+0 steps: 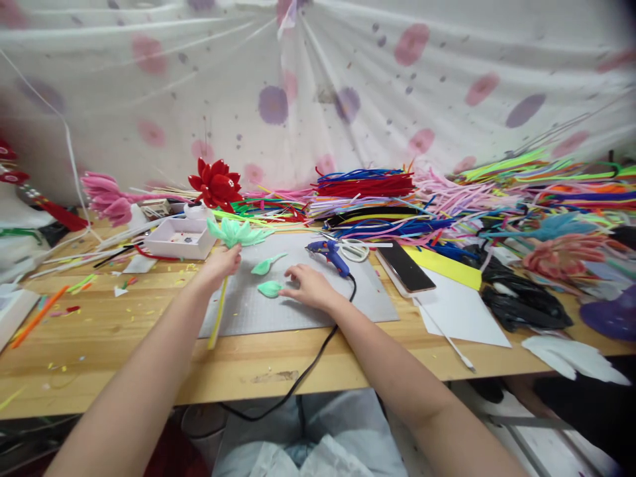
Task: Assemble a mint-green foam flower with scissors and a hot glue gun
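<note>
My left hand (226, 262) is closed around the base of a mint-green flower (234, 232) made of fuzzy petals. Below that hand, its yellow stem (217, 315) slants down toward the mat's front edge. My right hand (311, 286) is over the grey cutting mat (308, 318), thumb and fingers apart. Its thumb is at the tip of a loose mint-green petal (269, 289); whether they touch is hard to tell. Another mint-green petal (262, 266) with a thin tail lies just behind. A blue glue gun (328, 255) with a glue stick rests to the right of my right hand.
White scissors (355, 250) lie behind the glue gun, whose black cord (318, 358) crosses the front edge. A phone (405, 266), yellow sheet (442, 266) and white paper (460, 311) are at right. Bundled pipe cleaners (368, 185) line the back; a white box (179, 238) sits left.
</note>
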Tool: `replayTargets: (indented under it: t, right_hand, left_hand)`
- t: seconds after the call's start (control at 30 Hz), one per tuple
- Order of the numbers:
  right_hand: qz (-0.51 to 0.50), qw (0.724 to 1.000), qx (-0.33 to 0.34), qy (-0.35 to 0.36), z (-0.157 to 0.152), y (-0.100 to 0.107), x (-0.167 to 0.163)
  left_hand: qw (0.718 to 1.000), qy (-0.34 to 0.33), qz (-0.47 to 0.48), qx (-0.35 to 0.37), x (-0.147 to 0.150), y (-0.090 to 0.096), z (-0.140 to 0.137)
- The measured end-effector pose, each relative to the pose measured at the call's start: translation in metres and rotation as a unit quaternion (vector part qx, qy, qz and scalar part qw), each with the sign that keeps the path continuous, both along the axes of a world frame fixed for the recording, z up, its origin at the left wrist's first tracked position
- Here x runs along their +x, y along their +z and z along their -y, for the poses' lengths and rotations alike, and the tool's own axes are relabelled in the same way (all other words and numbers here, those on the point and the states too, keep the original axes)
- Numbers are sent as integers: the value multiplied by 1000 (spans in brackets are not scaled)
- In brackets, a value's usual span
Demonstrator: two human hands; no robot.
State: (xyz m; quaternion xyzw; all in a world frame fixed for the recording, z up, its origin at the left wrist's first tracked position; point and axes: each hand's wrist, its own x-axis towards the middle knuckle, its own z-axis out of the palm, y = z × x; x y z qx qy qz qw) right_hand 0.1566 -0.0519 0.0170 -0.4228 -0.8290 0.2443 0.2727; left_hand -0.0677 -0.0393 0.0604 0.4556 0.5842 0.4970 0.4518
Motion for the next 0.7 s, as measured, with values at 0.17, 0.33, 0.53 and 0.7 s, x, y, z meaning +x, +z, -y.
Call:
replayTargets:
  t: [0.17, 0.33, 0.53, 0.7]
  right_hand:
    - [74, 996, -2, 39, -4, -10, 7]
    - [-26, 999, -44, 16, -13, -12, 11]
    - [-170, 980, -102, -12, -22, -19, 5]
    - [-172, 981, -90, -13, -19, -25, -2]
  left_hand:
    - [972, -28, 226, -51, 22, -9, 8]
    - [950, -8, 309, -50, 28, -34, 4]
    - [964, 38, 260, -37, 28, -45, 3]
    - [977, 68, 201, 5, 35, -50, 5]
